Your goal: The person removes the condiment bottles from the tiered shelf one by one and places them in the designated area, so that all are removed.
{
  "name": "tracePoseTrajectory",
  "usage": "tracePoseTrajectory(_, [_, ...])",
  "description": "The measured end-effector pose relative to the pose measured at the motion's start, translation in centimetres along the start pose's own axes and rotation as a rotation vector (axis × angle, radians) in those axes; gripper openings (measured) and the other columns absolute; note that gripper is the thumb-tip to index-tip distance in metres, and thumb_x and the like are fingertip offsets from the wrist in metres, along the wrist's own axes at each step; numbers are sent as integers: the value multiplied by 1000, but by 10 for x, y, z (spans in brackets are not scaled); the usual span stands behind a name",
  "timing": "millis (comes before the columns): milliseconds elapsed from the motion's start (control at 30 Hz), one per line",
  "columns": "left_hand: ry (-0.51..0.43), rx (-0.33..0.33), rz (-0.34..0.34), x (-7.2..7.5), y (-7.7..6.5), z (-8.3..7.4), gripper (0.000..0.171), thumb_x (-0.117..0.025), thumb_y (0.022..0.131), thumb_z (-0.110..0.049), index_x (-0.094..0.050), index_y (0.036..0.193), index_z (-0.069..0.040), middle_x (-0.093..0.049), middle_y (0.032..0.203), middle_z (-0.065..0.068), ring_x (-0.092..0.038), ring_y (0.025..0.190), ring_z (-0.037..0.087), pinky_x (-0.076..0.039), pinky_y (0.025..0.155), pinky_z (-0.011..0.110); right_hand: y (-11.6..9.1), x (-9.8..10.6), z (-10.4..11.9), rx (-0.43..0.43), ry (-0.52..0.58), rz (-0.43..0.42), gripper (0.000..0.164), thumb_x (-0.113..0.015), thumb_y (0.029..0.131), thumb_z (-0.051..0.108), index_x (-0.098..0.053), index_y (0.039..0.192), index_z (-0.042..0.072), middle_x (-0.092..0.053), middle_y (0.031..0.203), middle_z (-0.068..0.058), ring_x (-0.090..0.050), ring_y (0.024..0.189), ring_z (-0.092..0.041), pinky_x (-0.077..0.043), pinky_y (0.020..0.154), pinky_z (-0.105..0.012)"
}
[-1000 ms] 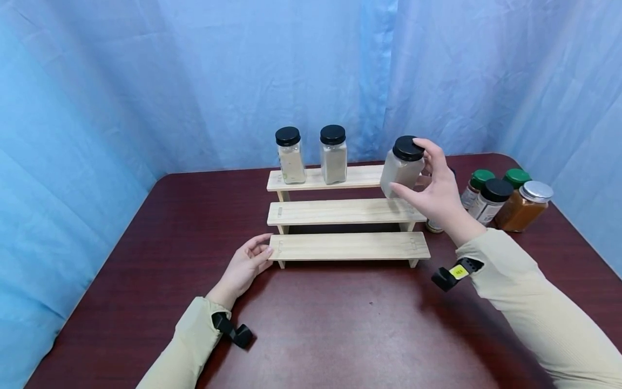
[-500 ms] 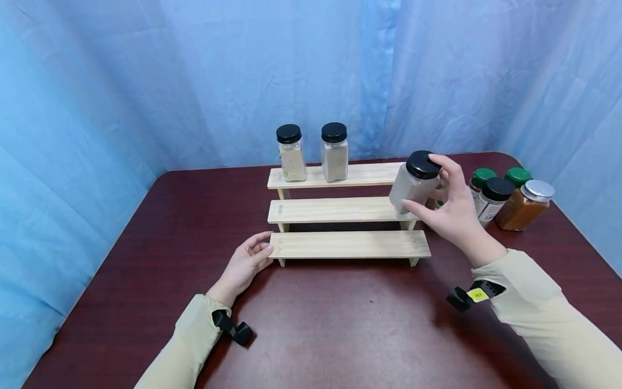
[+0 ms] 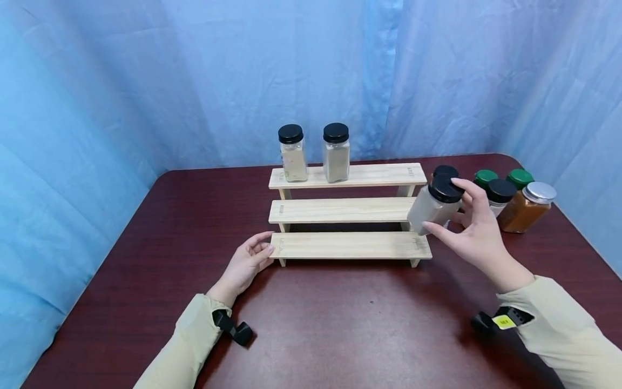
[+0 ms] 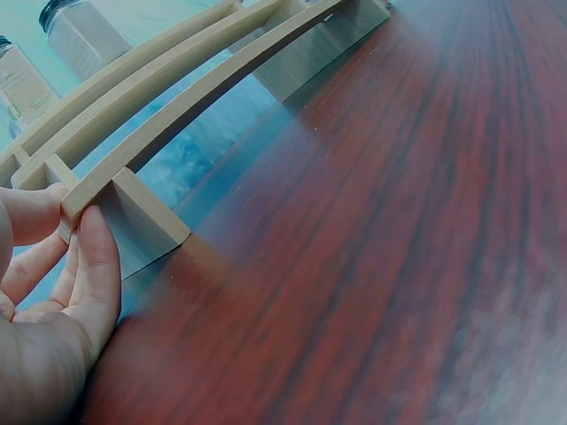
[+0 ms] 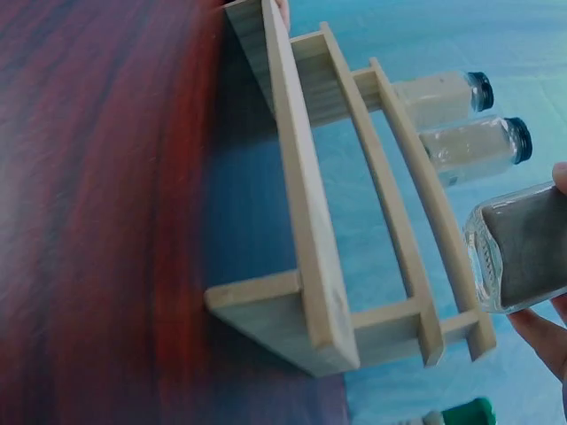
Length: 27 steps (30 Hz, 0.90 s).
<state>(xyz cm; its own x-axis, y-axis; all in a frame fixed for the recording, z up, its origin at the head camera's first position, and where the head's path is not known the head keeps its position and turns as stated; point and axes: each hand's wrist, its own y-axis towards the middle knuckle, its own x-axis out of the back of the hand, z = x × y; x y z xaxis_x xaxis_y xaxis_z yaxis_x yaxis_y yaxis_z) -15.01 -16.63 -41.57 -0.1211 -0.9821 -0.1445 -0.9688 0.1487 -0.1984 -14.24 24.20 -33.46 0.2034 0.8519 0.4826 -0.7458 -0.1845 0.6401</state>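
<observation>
My right hand grips a square glass spice jar with a black lid and greyish powder. The jar is tilted, in the air by the right ends of the lower tiers of a three-tier wooden rack. In the right wrist view the held jar shows its glass base. My left hand pinches the left end of the lowest tier between thumb and fingers, as the left wrist view shows at the rack's corner. Two similar jars, one pale and one greyer, stand on the top tier.
Right of the rack stand several more jars: a silver-lidded one with orange-brown powder, two green-lidded ones, and black-lidded ones, partly hidden by my right hand. Blue curtains hang behind and beside the dark red table.
My right hand has carried the jar from in front of the top tier's right end, down and to the right. My left hand has stayed on the lowest tier.
</observation>
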Motion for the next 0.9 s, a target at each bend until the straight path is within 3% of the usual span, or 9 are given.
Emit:
tracePoseTrajectory(567, [17,8,2,1,1,1,49,-47,97,1,-31,143,3,-56,87,-9,-58,76,0,-50,73,16,-35,21,-21,-122,-27,14,98,-74,57,-25,-27,140,1,-42,128,27,-47,107,14,-38,82,0])
tracePoseTrajectory(900, [11,1,5,0,0,1,49,-46,97,1,-31,143,3,-57,87,-9,-59,76,0,-50,73,16,-47,30,-33,-201,-77,127,91,-78,65,-13,-28,139,2,-36,120,36,-43,99,22,-38,77,2])
